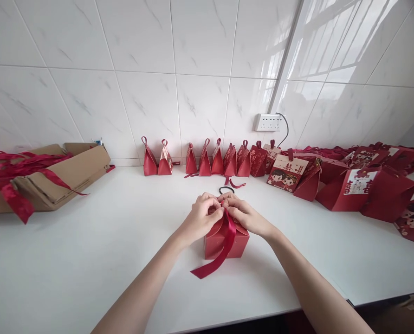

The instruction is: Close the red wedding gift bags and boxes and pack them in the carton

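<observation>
In the middle of the white table stands a red gift box (212,247) with folded top flaps. A red satin ribbon (224,248) hangs from its top down the front, its cut end lying on the table. Both hands meet at the box's top. My left hand (204,211) pinches the ribbon between thumb and fingers from the left. From the right, my right hand (243,211) is also closed on the ribbon, thumb against fingers. The spot between the fingertips is largely hidden. Just behind the hands lies a thin black loop (227,189).
At the left, a cardboard box (78,174) holds red ribbons (33,160). Several small red boxes (204,162) line the tiled wall. More red gift boxes (335,188) crowd the right side. A white power strip (268,122) is on the wall. The table's front edge shows at the bottom.
</observation>
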Demonstrator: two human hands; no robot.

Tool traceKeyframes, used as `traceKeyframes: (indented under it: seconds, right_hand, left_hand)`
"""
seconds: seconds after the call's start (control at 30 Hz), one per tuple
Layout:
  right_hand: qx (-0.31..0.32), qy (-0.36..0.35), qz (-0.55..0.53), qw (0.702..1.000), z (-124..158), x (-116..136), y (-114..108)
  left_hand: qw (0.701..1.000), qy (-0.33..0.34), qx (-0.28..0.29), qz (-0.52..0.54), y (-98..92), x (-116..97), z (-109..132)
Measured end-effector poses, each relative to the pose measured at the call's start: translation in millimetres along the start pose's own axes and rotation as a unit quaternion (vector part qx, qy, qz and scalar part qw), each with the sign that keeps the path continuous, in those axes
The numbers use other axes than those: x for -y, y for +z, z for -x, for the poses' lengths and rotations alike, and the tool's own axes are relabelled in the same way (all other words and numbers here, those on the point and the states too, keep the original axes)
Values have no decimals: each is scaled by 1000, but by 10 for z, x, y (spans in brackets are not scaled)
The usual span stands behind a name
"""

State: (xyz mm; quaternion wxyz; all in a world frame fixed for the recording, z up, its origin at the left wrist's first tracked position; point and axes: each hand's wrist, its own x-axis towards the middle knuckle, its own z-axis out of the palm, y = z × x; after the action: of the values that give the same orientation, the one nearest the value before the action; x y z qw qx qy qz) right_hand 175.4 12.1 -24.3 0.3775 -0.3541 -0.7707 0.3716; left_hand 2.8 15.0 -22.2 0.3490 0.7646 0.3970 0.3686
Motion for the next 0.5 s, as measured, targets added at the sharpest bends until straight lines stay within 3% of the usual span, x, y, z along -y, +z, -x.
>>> traceKeyframes:
  seconds: [0.13,0.23,0.37,0.5]
  right_hand:
    - [72,-15,-42,996,51,-5,-58]
    - [69,1,-105,992,65,2,-64]
    - [12,20,-154,988,45,13,10]
    - [-143,-47,-8,989,53,22,139]
  left_hand:
    - [996,22,70,-45,-53,-36,30]
    - [996,52,62,-32,-75,-46,44]
    - [994,81,-25,-67,-39,-38,48]
    - [979,93,-87,-160,-17,-38,47]
